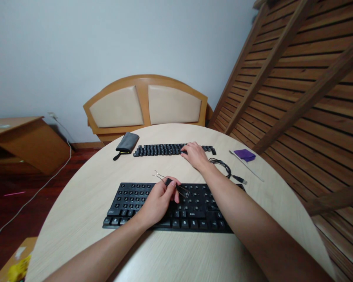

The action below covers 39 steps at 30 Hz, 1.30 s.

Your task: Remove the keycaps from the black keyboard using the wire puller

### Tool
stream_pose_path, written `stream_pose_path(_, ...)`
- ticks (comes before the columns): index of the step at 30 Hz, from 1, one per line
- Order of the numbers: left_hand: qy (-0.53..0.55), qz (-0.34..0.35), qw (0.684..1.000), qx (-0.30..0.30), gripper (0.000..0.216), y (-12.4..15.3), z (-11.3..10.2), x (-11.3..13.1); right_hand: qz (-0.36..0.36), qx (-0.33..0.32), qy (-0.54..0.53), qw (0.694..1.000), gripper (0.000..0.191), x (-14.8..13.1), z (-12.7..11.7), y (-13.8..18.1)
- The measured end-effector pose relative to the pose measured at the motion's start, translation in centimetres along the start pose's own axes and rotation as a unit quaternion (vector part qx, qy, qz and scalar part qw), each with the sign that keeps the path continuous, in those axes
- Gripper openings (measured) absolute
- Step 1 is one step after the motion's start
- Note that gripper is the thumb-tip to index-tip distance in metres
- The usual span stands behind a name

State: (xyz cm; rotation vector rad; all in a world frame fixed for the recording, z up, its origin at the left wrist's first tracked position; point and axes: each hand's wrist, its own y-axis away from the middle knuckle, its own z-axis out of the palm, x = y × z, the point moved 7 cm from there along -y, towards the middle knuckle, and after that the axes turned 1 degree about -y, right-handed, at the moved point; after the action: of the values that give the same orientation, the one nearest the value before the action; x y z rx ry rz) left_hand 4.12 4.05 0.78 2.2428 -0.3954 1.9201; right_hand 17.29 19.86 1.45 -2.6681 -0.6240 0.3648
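A black keyboard (161,224) lies across the near part of the round table, with many of its keys taken off and bare sockets showing. Over its middle, my left hand (161,199) is closed around a wire keycap puller (172,182), whose thin metal loops stick out at both ends. Farther back, neat rows of loose black keycaps (157,150) are laid out on the tabletop. My right hand (195,154) reaches to the right part of these rows, fingers pinched on a dark keycap (184,152). The hand hides some keycaps behind it.
A coiled USB cable (228,170) lies right of my right wrist. Beyond it are a thin rod (248,166) and a purple cloth (245,155). A dark grey pouch (127,142) sits at the back left of the round table (85,196). Wooden slats (297,78) lean at right.
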Motion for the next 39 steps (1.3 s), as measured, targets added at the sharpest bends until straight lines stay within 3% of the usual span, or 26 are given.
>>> stream_pose_path(8,-0.005,0.006,1.0,0.002,0.034,-0.1,-0.2,-0.3,-0.002,0.027,-0.036,0.999,0.022,-0.2,-0.6,-0.2)
stream_pose_path(14,-0.041,0.011,0.999,-0.008,0.031,0.0,-0.1,-0.4,-0.003,0.122,-0.118,0.985,0.017,-0.6,-6.0,-1.0)
stream_pose_path(16,-0.051,0.011,0.999,-0.012,0.031,0.1,0.0,-0.4,-0.018,0.085,-0.149,0.985,0.016,-1.2,-7.6,-0.5)
stream_pose_path(19,-0.067,0.011,0.998,-0.013,0.031,0.2,0.1,-0.3,-0.069,-0.021,-0.173,0.982,0.019,-3.0,-9.2,1.7)
stream_pose_path(22,-0.08,0.007,0.997,-0.013,0.031,0.2,0.1,-0.3,-0.088,-0.113,-0.176,0.974,0.023,-3.8,-9.9,5.4)
stream_pose_path(25,-0.094,0.002,0.995,-0.019,0.031,0.3,0.2,-0.2,-0.07,-0.175,-0.191,0.963,0.026,-2.9,-9.6,8.7)
stream_pose_path(32,-0.133,-0.003,0.99,-0.037,0.032,0.4,0.1,0.0,-0.045,-0.253,-0.275,0.926,0.029,0.1,-7.0,12.1)
stream_pose_path(39,-0.239,0.004,0.971,-0.006,0.034,1.2,-0.6,1.0,-0.05,-0.262,-0.314,0.911,0.032,-0.9,-5.6,12.0)
